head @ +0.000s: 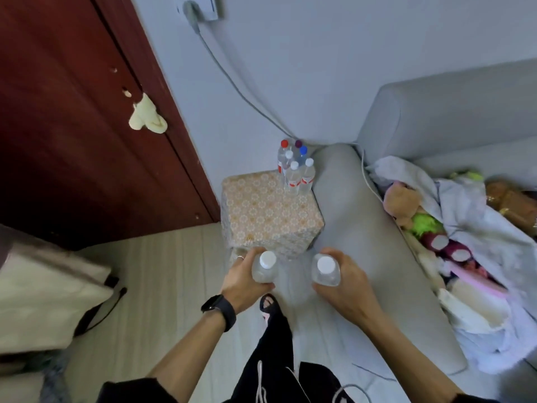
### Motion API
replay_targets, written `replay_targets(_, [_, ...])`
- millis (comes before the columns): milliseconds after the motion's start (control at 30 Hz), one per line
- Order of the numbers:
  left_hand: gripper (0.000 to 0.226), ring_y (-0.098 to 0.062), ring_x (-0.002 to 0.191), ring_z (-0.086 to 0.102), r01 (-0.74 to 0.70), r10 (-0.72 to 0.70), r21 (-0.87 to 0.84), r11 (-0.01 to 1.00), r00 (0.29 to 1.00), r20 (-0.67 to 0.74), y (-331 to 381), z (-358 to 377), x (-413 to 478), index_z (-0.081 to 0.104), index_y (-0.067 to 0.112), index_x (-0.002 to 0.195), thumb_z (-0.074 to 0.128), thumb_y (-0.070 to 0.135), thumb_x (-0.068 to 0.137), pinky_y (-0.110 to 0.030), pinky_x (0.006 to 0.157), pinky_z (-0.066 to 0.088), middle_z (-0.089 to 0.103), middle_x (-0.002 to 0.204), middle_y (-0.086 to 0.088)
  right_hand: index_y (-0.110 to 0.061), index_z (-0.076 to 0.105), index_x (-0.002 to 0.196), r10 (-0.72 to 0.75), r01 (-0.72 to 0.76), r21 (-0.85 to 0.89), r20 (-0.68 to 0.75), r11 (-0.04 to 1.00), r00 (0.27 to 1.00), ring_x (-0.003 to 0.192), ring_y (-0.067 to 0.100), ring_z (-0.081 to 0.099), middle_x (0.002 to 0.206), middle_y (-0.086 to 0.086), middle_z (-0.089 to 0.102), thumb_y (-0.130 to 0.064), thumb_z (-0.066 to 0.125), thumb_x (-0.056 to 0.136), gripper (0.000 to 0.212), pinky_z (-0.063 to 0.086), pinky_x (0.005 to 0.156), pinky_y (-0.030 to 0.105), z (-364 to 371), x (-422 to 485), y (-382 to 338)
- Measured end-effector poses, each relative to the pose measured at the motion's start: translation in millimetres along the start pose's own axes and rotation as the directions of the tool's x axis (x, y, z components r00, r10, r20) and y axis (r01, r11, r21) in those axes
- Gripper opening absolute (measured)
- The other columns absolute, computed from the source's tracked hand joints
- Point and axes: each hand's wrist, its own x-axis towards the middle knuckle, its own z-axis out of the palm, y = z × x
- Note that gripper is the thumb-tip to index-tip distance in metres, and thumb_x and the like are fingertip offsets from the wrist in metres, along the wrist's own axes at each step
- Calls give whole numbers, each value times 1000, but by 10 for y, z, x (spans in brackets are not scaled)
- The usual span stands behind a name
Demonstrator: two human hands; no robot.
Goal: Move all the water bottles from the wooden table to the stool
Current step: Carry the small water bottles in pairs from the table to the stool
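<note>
Nearest the camera, the person's dark clothing with white drawstrings (261,382) fills the bottom of the view, and one foot in a black sandal (268,305) stands on the pale floor (162,286). Above it, both forearms reach forward. The left hand (247,279), with a black watch (219,311) on its wrist, is wrapped around a clear white-capped bottle (265,269), held upright. The right hand (343,282) grips a second white-capped bottle (325,270) the same way, just beside the first. Both bottles hang in the air just short of the patterned stool (261,213), which stands against the grey sofa arm (363,228). On the stool's far right corner stands a tight cluster of bottles (295,167) with white, red, blue and purple caps. Behind them a grey cable (232,82) runs up the wall; the dark red door (72,112) lies to the left.
</note>
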Motion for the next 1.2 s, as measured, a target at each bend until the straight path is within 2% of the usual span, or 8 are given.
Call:
replay_targets(200, [68, -21, 94, 57, 12, -12, -3, 1000, 1000, 27, 211, -2, 1108, 40, 48, 118, 82, 31, 67, -34, 74, 47, 54, 109, 5, -44, 47, 119, 27, -26, -27, 57, 999, 998, 94, 8, 62, 107, -16, 61, -38, 82, 66, 64, 51, 79, 26, -203, 983, 78])
replay_targets(367, [71, -22, 95, 54, 25, -26, 12, 1000, 998, 65, 448, 20, 1831, 43, 37, 127, 84, 29, 70, -36, 75, 47, 55, 113, 2, -47, 46, 112, 73, -73, 17, 38, 997, 997, 91, 5, 63, 102, -18, 63, -33, 82, 63, 63, 53, 80, 31, -363, 1709, 149])
replay_targets(533, [72, -20, 93, 55, 129, -130, 16, 991, 990, 59, 442, 150, 2417, 40, 43, 123, 85, 35, 68, -34, 74, 46, 58, 112, 5, -49, 44, 113, 57, -63, 25, 197, 998, 979, 94, 6, 63, 104, -16, 64, -36, 80, 66, 60, 54, 83, 34, -335, 2545, 284])
replay_targets(733, [71, -20, 96, 55, 330, -330, -31, 943, 944, 5, 369, 265, 2887, 43, 37, 126, 85, 29, 69, -33, 74, 45, 57, 107, 8, -48, 40, 116, -1, 15, -30, 423, 999, 906, 103, 7, 56, 117, -17, 57, -36, 78, 73, 59, 45, 86, 28, -174, 3430, 350])
replay_targets(867, [69, -24, 97, 57, 424, -426, -95, 901, 905, -3, 165, 372, 3138, 40, 45, 119, 81, 26, 68, -38, 79, 50, 59, 108, 3, -44, 38, 120, -26, 80, -76, 538, 994, 842, 104, 5, 54, 117, -17, 55, -33, 76, 74, 60, 42, 82, 22, 114, 3800, 441])
replay_targets(1000, [63, -23, 97, 57, 485, -493, -144, 862, 870, -24, -87, 501, 3376, 42, 44, 119, 75, 22, 70, -41, 84, 52, 58, 108, 2, -41, 39, 115, -5, 84, -122, 539, 989, 842, 97, 12, 60, 108, -16, 58, -30, 73, 69, 58, 49, 77, 31, 483, 4032, 557])
replay_targets(1100, [62, -20, 99, 54, 497, -505, -134, 857, 862, -36, -314, 589, 3568, 48, 40, 123, 74, 19, 71, -35, 85, 49, 48, 123, 4, -32, 45, 120, 21, 70, -160, 504, 985, 863, 98, 14, 58, 108, -11, 60, -28, 78, 70, 60, 45, 78, 26, 785, 4165, 648])
replay_targets(1200, [62, -20, 101, 56, 504, -508, -95, 859, 861, -27, -539, 627, 3785, 50, 42, 124, 74, 19, 72, -34, 83, 50, 47, 129, 5, -26, 51, 124, -5, 92, -165, 462, 982, 887, 106, 16, 55, 121, -3, 51, -25, 81, 68, 64, 42, 81, 21, 1122, 4287, 742])
